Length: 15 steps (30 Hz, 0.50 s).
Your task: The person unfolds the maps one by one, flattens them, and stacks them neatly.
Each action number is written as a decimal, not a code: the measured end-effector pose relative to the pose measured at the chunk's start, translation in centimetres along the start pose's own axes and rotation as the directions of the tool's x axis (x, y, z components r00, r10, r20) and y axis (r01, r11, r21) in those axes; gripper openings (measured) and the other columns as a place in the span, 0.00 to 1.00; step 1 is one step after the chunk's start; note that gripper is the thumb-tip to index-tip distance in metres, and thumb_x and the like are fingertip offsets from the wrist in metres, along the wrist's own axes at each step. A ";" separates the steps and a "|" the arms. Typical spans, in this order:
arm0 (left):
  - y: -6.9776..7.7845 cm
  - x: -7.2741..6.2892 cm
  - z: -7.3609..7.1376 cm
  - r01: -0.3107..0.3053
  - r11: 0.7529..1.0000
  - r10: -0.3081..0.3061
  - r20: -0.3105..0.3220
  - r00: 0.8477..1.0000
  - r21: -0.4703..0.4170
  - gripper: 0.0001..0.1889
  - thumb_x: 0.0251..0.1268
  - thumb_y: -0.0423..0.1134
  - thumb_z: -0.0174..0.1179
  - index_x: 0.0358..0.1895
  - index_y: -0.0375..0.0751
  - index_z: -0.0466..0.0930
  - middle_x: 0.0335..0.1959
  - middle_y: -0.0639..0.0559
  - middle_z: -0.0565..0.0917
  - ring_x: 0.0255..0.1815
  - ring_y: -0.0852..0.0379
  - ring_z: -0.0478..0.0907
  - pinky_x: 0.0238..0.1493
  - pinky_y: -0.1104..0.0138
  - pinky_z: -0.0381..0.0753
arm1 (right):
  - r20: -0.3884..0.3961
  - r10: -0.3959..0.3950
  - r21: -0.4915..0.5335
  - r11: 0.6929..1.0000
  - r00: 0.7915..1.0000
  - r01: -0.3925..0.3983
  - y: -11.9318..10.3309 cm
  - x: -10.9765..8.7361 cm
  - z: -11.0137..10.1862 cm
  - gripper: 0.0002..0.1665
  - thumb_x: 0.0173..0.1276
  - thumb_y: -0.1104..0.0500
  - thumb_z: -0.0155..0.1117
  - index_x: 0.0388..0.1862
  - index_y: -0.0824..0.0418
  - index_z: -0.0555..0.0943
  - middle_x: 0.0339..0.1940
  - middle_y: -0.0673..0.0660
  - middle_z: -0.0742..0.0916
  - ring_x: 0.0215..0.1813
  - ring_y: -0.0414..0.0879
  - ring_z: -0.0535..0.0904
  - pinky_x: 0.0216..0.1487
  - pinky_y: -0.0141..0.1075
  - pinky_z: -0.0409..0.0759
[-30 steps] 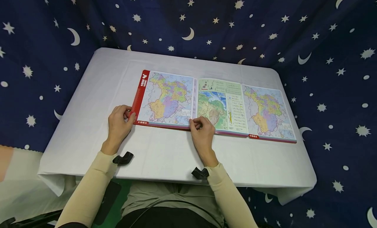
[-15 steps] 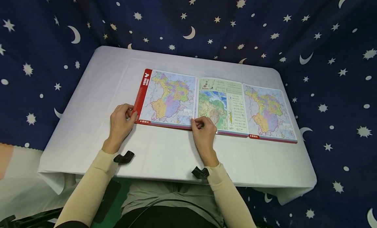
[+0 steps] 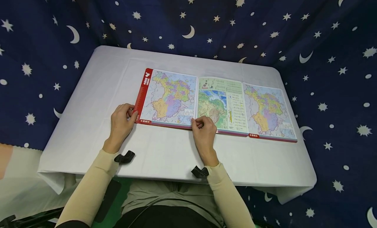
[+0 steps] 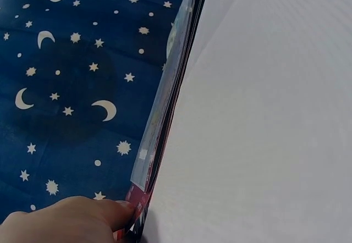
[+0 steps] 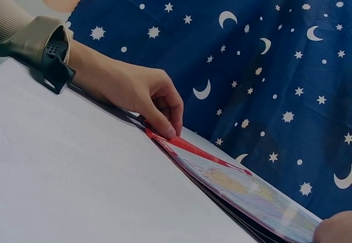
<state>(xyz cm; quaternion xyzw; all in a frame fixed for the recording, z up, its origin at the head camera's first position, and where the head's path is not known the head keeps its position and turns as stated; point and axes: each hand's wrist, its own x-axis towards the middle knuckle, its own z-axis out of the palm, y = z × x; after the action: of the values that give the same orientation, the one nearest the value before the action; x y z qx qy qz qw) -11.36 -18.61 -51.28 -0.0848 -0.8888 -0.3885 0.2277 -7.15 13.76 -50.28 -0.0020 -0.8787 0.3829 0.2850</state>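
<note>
A map sheet [image 3: 169, 97] with a red strip down its left side lies at the left of a row of map sheets in the head view. My left hand [image 3: 121, 123] pinches its near left corner, thumb on top of the red strip. At its near right corner my right hand [image 3: 204, 133] holds the edge, thumb and forefinger together and the other fingers curled. In the right wrist view, dark layered edges show beneath the sheet [image 5: 236, 185]. The left wrist view shows the left thumb [image 4: 118, 213] on the red corner, the fingers hidden below it.
A green relief map page [image 3: 235, 113] adjoins on the right, partly behind the right hand. Beyond it lies another coloured political map [image 3: 271, 111]. All rest on a white cloth-covered table [image 3: 165, 159]. A dark blue star-and-moon curtain [image 3: 165, 21] stands close behind the table.
The red-edged map sheet has slid slightly right, and the strip that showed past its right edge is now covered. Both hands moved a little right with it.
</note>
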 end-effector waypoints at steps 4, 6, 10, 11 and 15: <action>-0.1 0.0 0.0 0.000 1.000 0.000 0.003 1.000 0.005 0.09 0.66 0.29 0.69 0.45 0.27 0.84 0.27 0.41 0.79 0.32 0.49 0.71 0.36 0.64 0.62 | 0.012 0.020 -0.007 1.000 1.000 -0.020 0.0 0.0 0.0 0.10 0.65 0.61 0.77 0.26 0.62 0.85 0.25 0.56 0.86 0.25 0.47 0.82 0.29 0.38 0.79; -0.1 0.0 0.1 0.001 1.000 -0.001 0.005 1.000 0.007 0.09 0.66 0.29 0.68 0.45 0.27 0.84 0.27 0.41 0.79 0.32 0.49 0.70 0.36 0.65 0.62 | 0.017 0.026 -0.010 1.000 1.000 -0.026 0.0 -0.1 -0.1 0.11 0.66 0.61 0.77 0.26 0.62 0.85 0.25 0.56 0.86 0.25 0.48 0.82 0.29 0.38 0.79; -0.2 0.0 0.1 0.000 1.000 0.000 0.007 1.000 0.009 0.09 0.66 0.29 0.68 0.45 0.28 0.84 0.27 0.42 0.78 0.32 0.49 0.70 0.36 0.65 0.62 | 0.025 0.020 -0.031 0.999 0.999 -0.019 -0.1 -0.1 -0.2 0.11 0.66 0.60 0.77 0.26 0.61 0.85 0.25 0.56 0.85 0.25 0.48 0.81 0.29 0.38 0.79; -0.3 0.0 0.1 -0.002 1.000 0.002 0.006 1.000 0.010 0.09 0.66 0.29 0.68 0.45 0.28 0.84 0.27 0.42 0.78 0.32 0.49 0.70 0.36 0.65 0.62 | 0.026 0.016 -0.036 0.999 1.000 -0.015 -0.1 -0.1 -0.2 0.11 0.66 0.60 0.77 0.26 0.61 0.85 0.24 0.56 0.85 0.25 0.48 0.81 0.29 0.38 0.79; -0.3 0.1 0.1 -0.002 1.000 0.001 0.014 1.000 0.018 0.08 0.66 0.30 0.68 0.44 0.28 0.84 0.27 0.43 0.78 0.31 0.50 0.70 0.36 0.63 0.63 | 0.026 0.013 -0.054 0.998 1.000 -0.012 -0.1 -0.1 -0.1 0.11 0.67 0.59 0.77 0.26 0.61 0.85 0.24 0.56 0.85 0.25 0.48 0.82 0.29 0.38 0.79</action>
<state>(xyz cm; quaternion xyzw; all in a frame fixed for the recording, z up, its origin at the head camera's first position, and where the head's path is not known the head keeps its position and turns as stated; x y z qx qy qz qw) -11.57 -18.74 -51.56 -0.0861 -0.8938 -0.3798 0.2225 -6.96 13.75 -50.17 -0.0100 -0.8925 0.3607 0.2708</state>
